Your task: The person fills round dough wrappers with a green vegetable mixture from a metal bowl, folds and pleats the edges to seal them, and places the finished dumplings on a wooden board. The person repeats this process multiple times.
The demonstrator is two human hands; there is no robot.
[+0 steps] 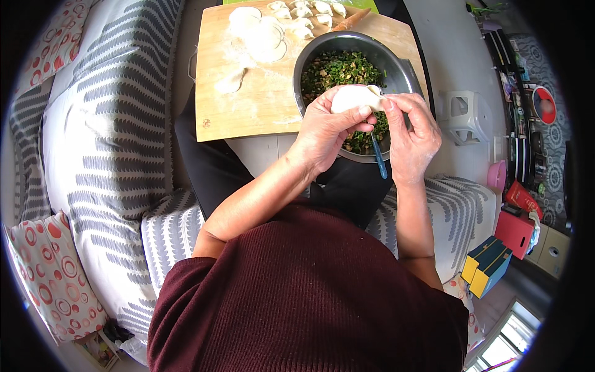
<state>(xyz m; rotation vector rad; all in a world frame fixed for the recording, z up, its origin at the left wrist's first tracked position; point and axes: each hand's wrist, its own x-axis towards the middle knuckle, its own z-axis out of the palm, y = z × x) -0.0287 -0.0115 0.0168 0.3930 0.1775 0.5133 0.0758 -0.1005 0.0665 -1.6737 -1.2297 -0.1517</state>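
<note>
Between my two hands is a pale dumpling (pixel 355 98), held over a grey metal bowl (pixel 404 77). My left hand (pixel 319 133) is closed round its left side, thumb on top. At its right end, the thumb and fingers of my right hand (pixel 414 139) pinch the dough edge. Chopped green filling (pixel 343 65) with brownish bits lies in the bowl. A blue handle (pixel 379 162) leans out over the near rim; its other end is hidden. On the floured wooden board (pixel 248 118) are overlapping round wrappers (pixel 259 36), one separate wrapper (pixel 230 80), several folded dumplings (pixel 302 23) and a rolling pin (pixel 351 20).
A sofa with a grey-and-white patterned cover (pixel 124 124) runs along the left, with a circle-print cushion (pixel 57 279). At right stand a white plastic stool (pixel 466 116), blue-and-yellow boxes (pixel 486 266) and a red box (pixel 513 230). The bowl stands against the board's near right part.
</note>
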